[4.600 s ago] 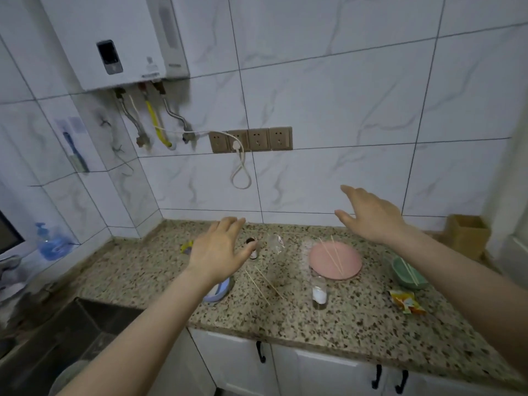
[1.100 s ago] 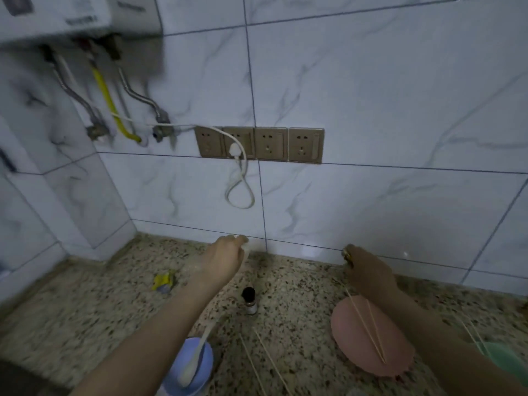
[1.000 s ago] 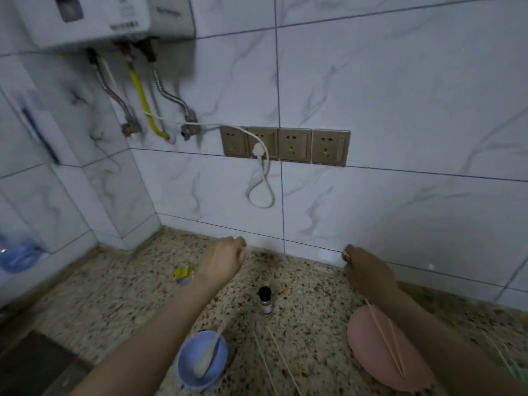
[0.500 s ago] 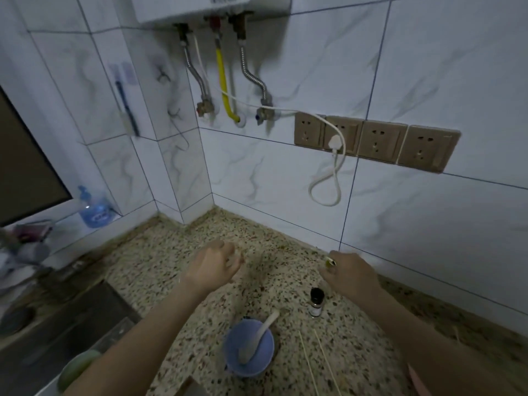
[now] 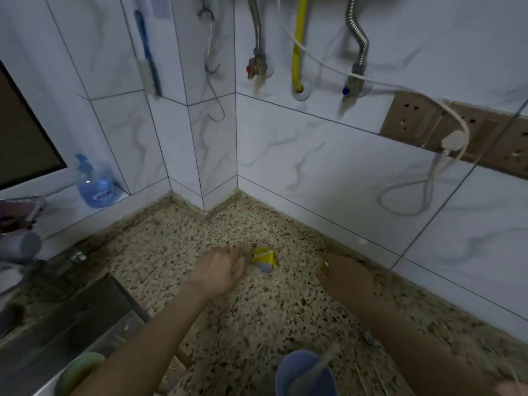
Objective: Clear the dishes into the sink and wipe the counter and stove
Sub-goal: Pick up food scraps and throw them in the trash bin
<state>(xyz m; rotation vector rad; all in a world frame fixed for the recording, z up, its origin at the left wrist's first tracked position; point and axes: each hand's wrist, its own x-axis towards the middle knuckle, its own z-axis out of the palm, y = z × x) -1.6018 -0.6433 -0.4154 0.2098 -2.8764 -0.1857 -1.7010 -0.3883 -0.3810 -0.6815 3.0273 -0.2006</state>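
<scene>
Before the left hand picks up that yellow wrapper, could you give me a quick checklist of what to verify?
1. Wrapper in reach: ok; yellow wrapper lies just right of the left hand.
2. Left hand free: cannot tell; its fingers are blurred.
3. Right hand free: not ok; right hand pinches something small.
4. Path along the counter to the sink: ok.
5. Blue bowl out of the way: ok; it sits nearer the counter's front edge.

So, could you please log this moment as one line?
left hand: beside yellow wrapper | right hand: pinching small item | blue bowl: on counter
</scene>
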